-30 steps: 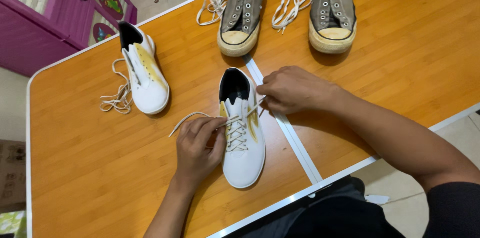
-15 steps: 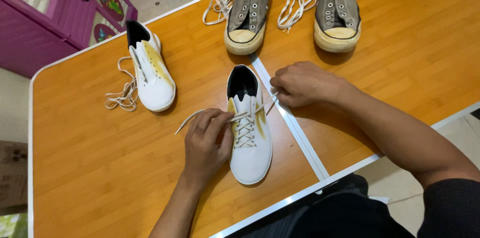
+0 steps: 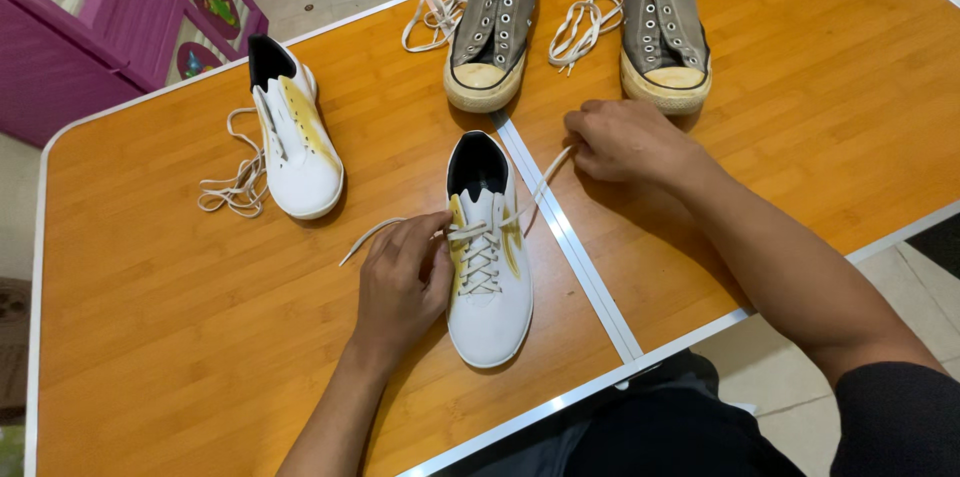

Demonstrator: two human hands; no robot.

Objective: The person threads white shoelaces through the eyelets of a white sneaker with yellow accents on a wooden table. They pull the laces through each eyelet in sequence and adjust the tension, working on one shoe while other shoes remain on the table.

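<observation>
A white shoe with yellow streaks [image 3: 490, 287] lies toe toward me on the orange wooden table [image 3: 180, 337]. Its cream lace [image 3: 478, 255] is partly threaded through the eyelets. My left hand [image 3: 400, 282] rests against the shoe's left side and pinches the left lace end, whose tail trails off to the left. My right hand [image 3: 625, 142] grips the right lace end and holds it taut, up and to the right of the shoe.
A second white shoe [image 3: 292, 142] with a loose lace [image 3: 228, 182] lies at the left. Two grey sneakers [image 3: 490, 22] [image 3: 662, 22] stand at the back with loose white laces [image 3: 580, 27] between them. A purple cabinet [image 3: 100, 17] stands beyond the table's left corner.
My right hand has moved up and to the right, drawing its lace end longer and tighter. My left hand has stayed by the shoe's eyelets.
</observation>
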